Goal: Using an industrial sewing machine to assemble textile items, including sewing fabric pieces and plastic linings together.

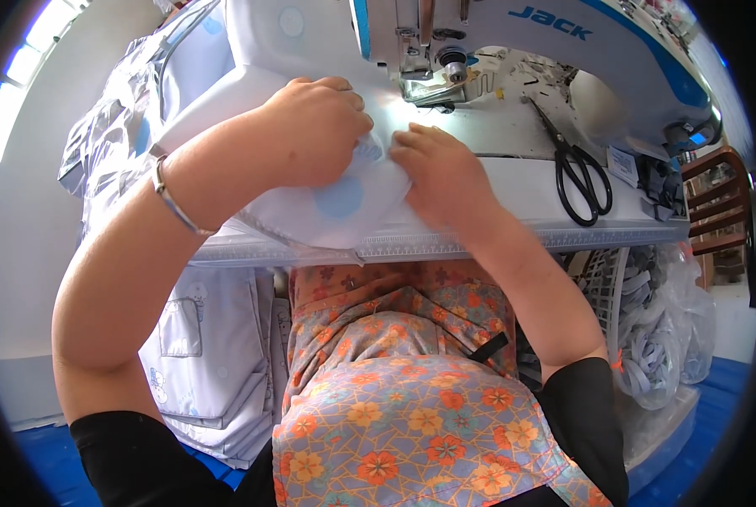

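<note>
A pale, thin fabric [285,211] with light blue dots lies bunched on the sewing table, just left of and in front of the sewing machine's needle area. My left hand [319,127] is closed on it, fingers curled under and partly hidden. My right hand [441,173] grips the fabric's right side, fingertips bent toward the lit presser foot [424,89]. Both hands stay a little short of the foot. Above them is the white and blue sewing machine [522,42].
Black-handled scissors [582,182] lie right of my right hand. A ruler strip [420,245] runs along the table's front edge. Folded pale fabric pieces [205,346] hang or stack below left. A white basket [602,283] and a plastic bag of grey strips [652,329] stand below right.
</note>
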`<state>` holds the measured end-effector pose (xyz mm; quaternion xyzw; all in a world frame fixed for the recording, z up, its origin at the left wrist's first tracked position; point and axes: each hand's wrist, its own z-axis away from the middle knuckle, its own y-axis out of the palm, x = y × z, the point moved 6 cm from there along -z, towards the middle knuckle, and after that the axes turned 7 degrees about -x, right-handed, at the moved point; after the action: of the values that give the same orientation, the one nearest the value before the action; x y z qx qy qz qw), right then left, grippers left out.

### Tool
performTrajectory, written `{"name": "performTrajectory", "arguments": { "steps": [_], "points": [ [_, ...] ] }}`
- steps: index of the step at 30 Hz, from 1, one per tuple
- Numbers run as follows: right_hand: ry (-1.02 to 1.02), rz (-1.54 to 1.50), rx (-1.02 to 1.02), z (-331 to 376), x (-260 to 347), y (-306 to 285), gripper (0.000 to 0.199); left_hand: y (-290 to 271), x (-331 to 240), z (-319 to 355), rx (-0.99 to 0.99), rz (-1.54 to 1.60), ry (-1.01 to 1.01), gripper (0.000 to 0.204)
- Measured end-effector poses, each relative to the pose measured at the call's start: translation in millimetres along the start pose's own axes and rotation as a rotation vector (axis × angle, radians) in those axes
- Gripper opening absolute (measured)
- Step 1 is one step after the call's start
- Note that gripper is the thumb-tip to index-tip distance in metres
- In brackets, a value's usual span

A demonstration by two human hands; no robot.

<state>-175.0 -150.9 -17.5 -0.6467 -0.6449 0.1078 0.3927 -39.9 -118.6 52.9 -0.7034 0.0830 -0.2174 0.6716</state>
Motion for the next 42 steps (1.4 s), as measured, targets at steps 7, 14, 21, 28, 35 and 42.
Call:
{"name": "performTrajectory", "arguments": {
  "steps": [7,14,21,28,35,42],
  "points": [
    [-0.322,-0.153,-0.386,4,98,0,0.031,10,20,-14,-0.065,0.192,-0.080,0.034],
    [-0.111,-0.505,-0.201,35,72,-24,0.017,28,-10,3,0.309,-0.027,0.032,0.044],
    [-0.002,-0.341,-0.085,56,59,-18,0.019,36,-42,4,0.151,-0.017,-0.064,0.058],
    [0.089,-0.323,0.016,37,31,-16,0.018,41,-32,3,0.090,0.010,-0.117,0.055],
    [0.180,-0.358,0.053,10,-3,-10,0.015,39,-18,-8,0.020,0.132,-0.079,0.033],
    [0.002,-0.064,0.047,-16,-6,5,0.013,51,27,-27,0.008,0.557,-0.096,0.031]
  ]
}}
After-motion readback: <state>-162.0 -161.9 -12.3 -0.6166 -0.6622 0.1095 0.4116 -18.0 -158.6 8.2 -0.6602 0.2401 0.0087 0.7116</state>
